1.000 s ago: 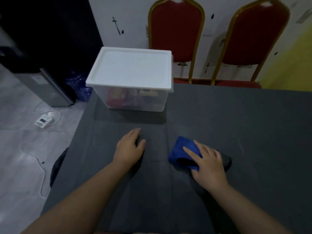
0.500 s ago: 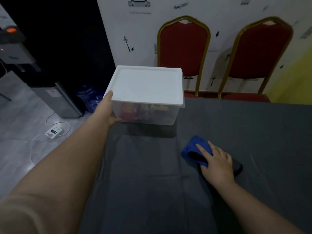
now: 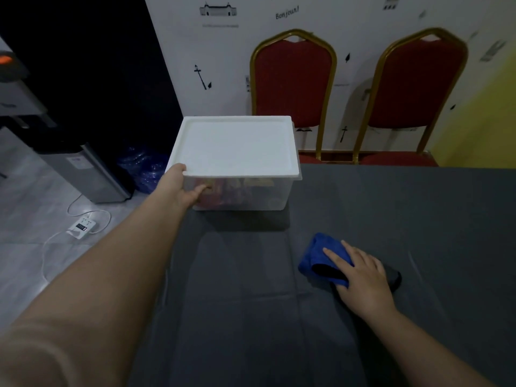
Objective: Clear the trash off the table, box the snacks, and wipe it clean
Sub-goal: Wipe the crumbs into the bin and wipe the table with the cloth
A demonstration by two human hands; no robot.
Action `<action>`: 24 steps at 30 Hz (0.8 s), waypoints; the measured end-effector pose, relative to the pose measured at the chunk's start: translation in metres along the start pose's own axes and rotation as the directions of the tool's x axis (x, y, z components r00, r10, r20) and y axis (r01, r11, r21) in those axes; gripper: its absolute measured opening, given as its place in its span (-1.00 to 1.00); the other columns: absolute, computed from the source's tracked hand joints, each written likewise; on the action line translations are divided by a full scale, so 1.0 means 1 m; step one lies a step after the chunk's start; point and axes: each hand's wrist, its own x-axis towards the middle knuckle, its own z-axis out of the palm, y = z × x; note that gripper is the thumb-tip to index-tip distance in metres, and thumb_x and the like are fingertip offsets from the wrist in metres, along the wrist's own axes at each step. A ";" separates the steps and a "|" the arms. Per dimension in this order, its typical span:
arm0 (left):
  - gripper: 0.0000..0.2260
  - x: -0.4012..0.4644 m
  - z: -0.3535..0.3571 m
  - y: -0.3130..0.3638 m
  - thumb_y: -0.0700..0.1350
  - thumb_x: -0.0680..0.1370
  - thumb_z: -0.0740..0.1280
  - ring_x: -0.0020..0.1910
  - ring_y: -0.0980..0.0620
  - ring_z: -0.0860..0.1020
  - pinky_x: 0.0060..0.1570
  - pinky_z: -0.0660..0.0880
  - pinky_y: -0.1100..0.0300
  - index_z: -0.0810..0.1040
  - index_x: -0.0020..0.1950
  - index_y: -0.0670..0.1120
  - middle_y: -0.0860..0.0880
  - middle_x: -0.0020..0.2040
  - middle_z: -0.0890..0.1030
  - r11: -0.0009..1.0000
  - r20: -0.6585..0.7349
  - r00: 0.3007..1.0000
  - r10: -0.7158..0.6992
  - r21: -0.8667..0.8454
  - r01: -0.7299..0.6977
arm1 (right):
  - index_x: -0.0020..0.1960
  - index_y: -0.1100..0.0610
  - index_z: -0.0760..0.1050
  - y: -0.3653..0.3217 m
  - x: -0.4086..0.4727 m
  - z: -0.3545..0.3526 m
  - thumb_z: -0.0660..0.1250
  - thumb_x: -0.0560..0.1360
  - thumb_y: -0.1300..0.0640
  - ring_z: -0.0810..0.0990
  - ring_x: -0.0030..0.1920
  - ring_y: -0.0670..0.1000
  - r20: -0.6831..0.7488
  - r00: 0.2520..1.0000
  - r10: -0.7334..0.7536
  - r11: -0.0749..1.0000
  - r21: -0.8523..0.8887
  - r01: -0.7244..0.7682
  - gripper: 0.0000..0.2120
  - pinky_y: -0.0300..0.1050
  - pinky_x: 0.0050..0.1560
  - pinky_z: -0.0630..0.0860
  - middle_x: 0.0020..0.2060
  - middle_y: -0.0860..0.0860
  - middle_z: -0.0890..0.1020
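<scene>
While left hand (image 3: pixel 183 188) grips box (image 3: pixel 237 163), right hand (image 3: pixel 363 275) presses cloth (image 3: pixel 318 254).

- Room dim overall; dark grey surface (image 3: pixel 391 219) reads flat and low in contrast.
- White lid (image 3: pixel 237 143) is the brightest area, mildly washed out, no hard glare.
- Soft shadow falls on the near side of the box (image 3: pixel 245 196).
- Wide-angle bending at the edges; chairs (image 3: pixel 293 79) lean outward.
- Near left forearm (image 3: pixel 69 317) large and blurred.
</scene>
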 end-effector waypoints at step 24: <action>-0.66 -0.113 0.124 -0.118 -0.24 0.58 0.21 0.25 -0.14 0.43 -0.02 0.52 0.00 0.33 0.36 -0.16 -0.11 0.20 0.41 0.985 0.097 0.992 -0.076 -0.146 0.090 | 0.30 -0.11 0.48 0.106 -0.062 -0.035 0.59 0.12 0.10 0.62 0.06 0.17 0.071 0.977 0.201 0.978 -0.063 -0.197 -0.23 0.09 0.04 0.52 0.19 0.13 0.59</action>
